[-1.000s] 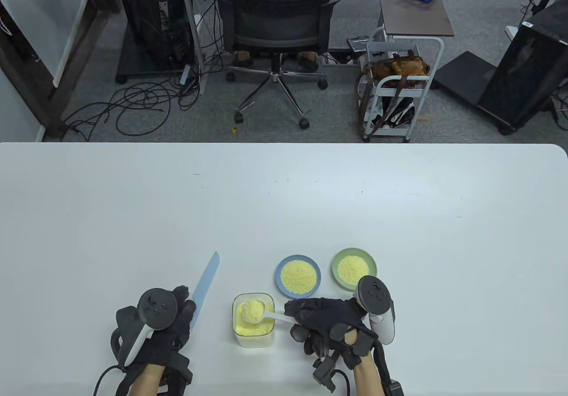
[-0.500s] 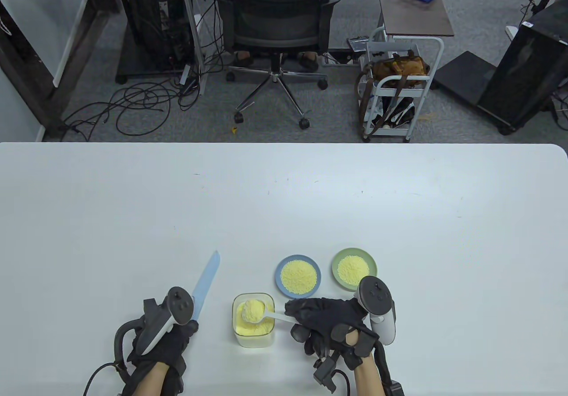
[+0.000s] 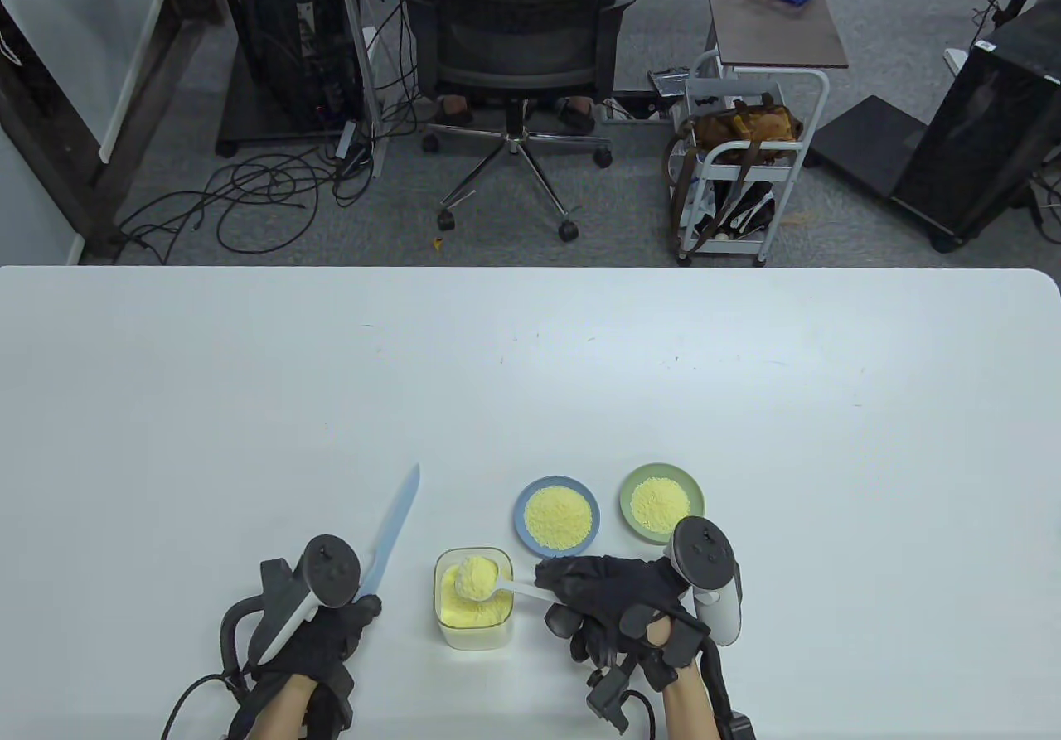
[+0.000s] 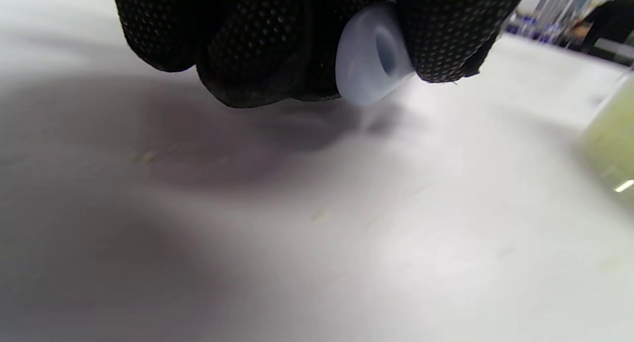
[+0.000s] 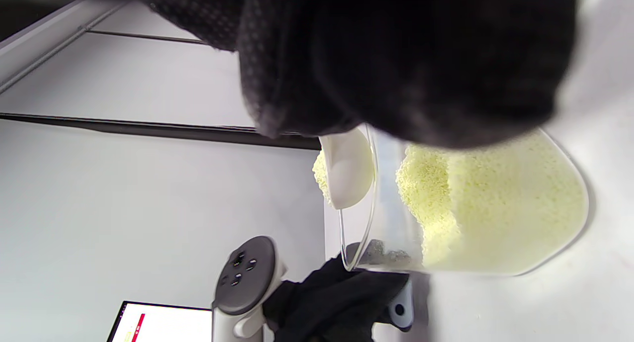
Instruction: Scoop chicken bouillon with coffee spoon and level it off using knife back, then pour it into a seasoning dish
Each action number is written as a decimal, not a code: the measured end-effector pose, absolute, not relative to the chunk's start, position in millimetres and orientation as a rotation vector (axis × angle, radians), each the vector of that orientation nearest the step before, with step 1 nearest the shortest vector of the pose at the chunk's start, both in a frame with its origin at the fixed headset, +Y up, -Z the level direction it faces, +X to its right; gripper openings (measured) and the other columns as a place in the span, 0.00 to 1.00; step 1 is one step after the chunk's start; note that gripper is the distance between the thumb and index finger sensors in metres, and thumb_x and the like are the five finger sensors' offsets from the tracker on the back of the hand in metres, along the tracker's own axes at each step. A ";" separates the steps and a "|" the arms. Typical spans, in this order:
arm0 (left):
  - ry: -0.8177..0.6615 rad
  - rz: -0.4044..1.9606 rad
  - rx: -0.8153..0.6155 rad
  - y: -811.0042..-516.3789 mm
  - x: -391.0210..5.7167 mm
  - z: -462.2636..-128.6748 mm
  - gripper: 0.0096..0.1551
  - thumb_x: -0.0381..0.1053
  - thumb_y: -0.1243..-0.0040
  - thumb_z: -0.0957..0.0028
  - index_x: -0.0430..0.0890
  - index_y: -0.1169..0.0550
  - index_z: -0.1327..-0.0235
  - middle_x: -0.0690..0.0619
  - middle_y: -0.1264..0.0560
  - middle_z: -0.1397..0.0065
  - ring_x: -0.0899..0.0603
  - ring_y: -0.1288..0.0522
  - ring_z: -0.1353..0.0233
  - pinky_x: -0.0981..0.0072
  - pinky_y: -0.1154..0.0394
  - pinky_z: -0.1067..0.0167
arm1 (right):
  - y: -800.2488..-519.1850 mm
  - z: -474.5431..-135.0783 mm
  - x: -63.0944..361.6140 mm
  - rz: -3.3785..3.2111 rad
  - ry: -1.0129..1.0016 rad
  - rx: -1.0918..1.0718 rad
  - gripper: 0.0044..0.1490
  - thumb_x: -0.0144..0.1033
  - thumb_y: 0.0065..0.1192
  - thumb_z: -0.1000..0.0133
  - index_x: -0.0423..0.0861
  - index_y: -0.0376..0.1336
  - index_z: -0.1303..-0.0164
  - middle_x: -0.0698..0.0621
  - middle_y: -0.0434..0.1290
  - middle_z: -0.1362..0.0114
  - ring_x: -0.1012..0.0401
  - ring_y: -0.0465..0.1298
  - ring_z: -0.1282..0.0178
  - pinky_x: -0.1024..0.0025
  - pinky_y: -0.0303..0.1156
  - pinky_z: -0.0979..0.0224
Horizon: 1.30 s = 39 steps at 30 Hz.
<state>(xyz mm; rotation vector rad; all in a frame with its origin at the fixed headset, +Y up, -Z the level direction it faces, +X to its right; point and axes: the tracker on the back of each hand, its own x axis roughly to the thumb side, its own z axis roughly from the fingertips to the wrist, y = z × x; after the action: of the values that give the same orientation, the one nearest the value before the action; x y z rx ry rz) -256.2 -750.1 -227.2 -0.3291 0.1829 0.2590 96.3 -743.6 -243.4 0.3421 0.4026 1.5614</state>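
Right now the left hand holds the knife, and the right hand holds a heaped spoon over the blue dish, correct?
Not quite. The table view shows the spoon over the clear bouillon container, not the blue dish. The left hand does hold the knife; the right hand holds the heaped spoon.

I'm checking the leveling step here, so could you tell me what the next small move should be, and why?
Probably bring the knife in the left hand across to the spoon. The right hand holds the spoon, heaped with bouillon, over the container, while the blade is off to the side, pointing away, not touching it.
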 end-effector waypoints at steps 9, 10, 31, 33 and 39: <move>-0.205 0.671 -0.329 -701.3 -231.0 -202.3 0.25 0.57 0.31 0.52 0.42 0.19 0.50 0.45 0.18 0.56 0.46 0.18 0.59 0.48 0.26 0.44 | -742.0 -243.5 98.8 1.574 0.382 0.334 0.24 0.26 0.63 0.51 0.26 0.68 0.52 0.32 0.80 0.71 0.76 0.77 0.96 0.70 0.84 0.75; -0.225 0.667 -0.336 -701.2 -228.2 -201.1 0.25 0.57 0.31 0.52 0.42 0.19 0.50 0.45 0.18 0.56 0.45 0.18 0.59 0.48 0.26 0.44 | -741.9 -243.4 99.2 1.572 0.380 0.333 0.24 0.26 0.63 0.51 0.26 0.68 0.52 0.32 0.80 0.71 0.76 0.77 0.96 0.70 0.84 0.75; -0.264 0.554 -0.488 -709.0 -217.8 -202.3 0.25 0.57 0.31 0.52 0.42 0.19 0.50 0.44 0.18 0.56 0.45 0.18 0.59 0.48 0.26 0.45 | -740.7 -243.0 102.1 1.572 0.370 0.337 0.24 0.26 0.63 0.51 0.25 0.68 0.52 0.31 0.80 0.71 0.76 0.77 0.96 0.70 0.84 0.76; -0.249 0.550 -0.493 -708.9 -221.3 -203.5 0.25 0.57 0.31 0.52 0.42 0.19 0.50 0.44 0.18 0.55 0.45 0.18 0.59 0.48 0.26 0.45 | -740.5 -243.0 102.6 1.571 0.368 0.337 0.24 0.26 0.63 0.51 0.25 0.68 0.52 0.31 0.80 0.71 0.76 0.77 0.96 0.70 0.84 0.76; -0.225 0.583 -0.521 -710.8 -230.5 -207.6 0.25 0.57 0.31 0.51 0.42 0.19 0.49 0.43 0.18 0.55 0.45 0.18 0.58 0.47 0.27 0.44 | -740.3 -242.8 103.6 1.563 0.369 0.338 0.24 0.26 0.63 0.51 0.25 0.68 0.52 0.31 0.80 0.71 0.76 0.77 0.96 0.70 0.84 0.76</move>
<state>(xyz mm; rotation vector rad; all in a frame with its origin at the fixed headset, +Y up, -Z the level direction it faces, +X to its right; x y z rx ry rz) -230.5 -710.8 -207.6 -0.5205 -0.2252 0.5834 103.6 -740.3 -242.8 0.3381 0.3695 1.5635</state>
